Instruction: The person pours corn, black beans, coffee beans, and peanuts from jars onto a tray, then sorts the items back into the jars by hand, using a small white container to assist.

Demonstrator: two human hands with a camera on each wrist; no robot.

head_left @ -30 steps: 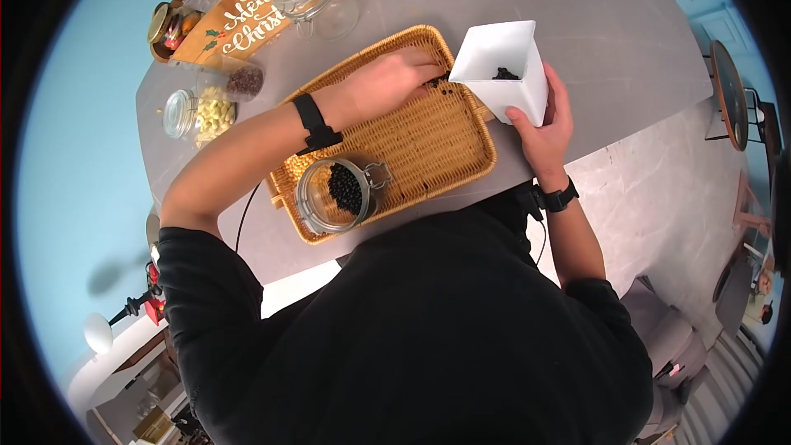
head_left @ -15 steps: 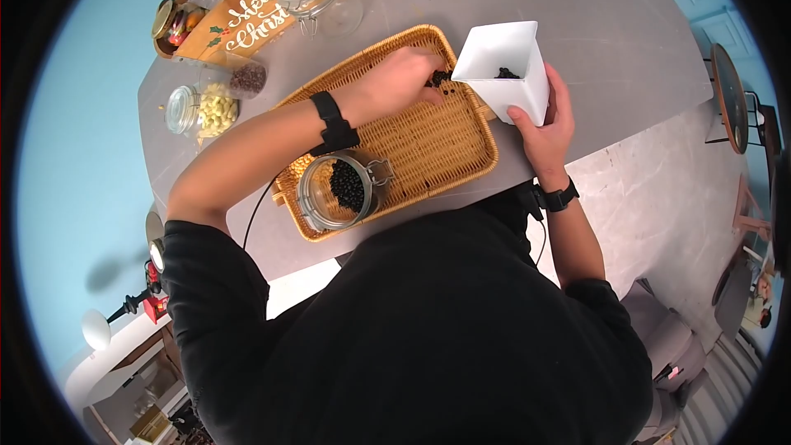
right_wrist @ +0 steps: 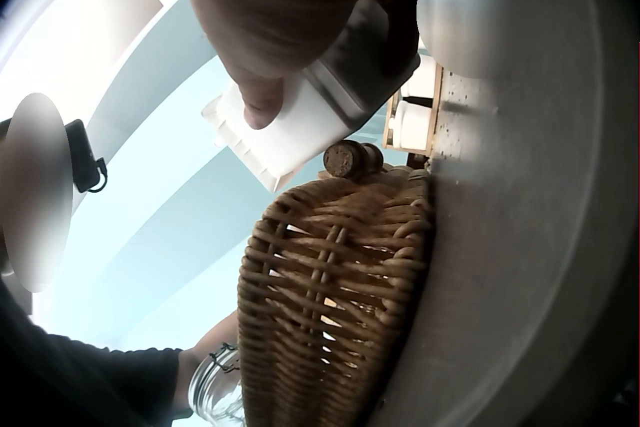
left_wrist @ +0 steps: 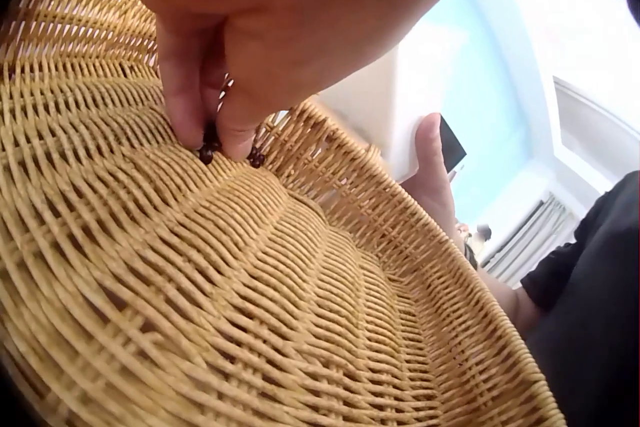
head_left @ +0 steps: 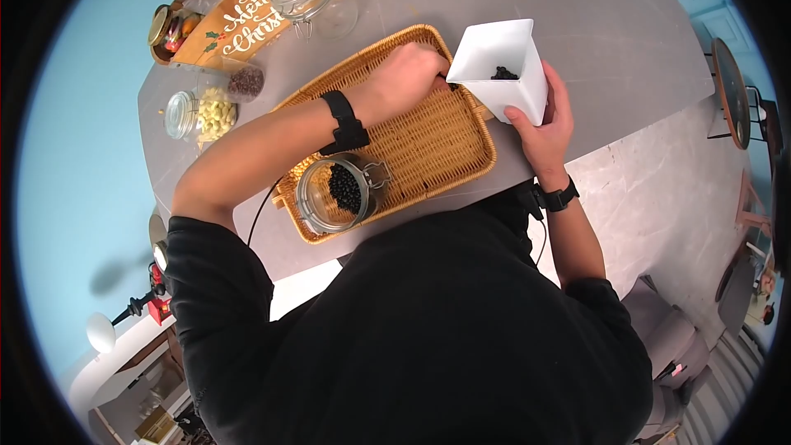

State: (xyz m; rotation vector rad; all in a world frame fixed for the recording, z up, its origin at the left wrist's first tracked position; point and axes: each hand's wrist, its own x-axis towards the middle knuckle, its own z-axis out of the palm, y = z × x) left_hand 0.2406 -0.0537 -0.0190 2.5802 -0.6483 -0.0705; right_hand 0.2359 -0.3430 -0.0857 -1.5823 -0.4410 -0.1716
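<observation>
In the head view my left hand (head_left: 408, 76) reaches into the far right corner of the wicker basket (head_left: 437, 144). Thumb and fingers pinch at small dark beans (left_wrist: 207, 155) against the weave in the left wrist view; others lie beside the fingertips. My right hand (head_left: 547, 136) grips a square white container (head_left: 522, 100), tilted with its mouth toward the left hand, just past the basket's right rim. A few black beans (head_left: 504, 73) lie inside it. A glass jar (head_left: 309, 198) with black beans (head_left: 345, 188) lies tilted at the basket's near left end, by yellow kernels (head_left: 303, 166).
Left of the basket are a jar of pale pieces (head_left: 216, 115) and a clear container of reddish-brown bits (head_left: 245, 82). An open glass jar (head_left: 334, 16) stands behind the basket, beside a wooden box with lettering (head_left: 247, 21). The grey table (head_left: 610, 74) extends to the right.
My left hand has moved right along the far end of the basket, and its fingers have closed down over the beans in the corner. The right hand and white container have hardly moved.
</observation>
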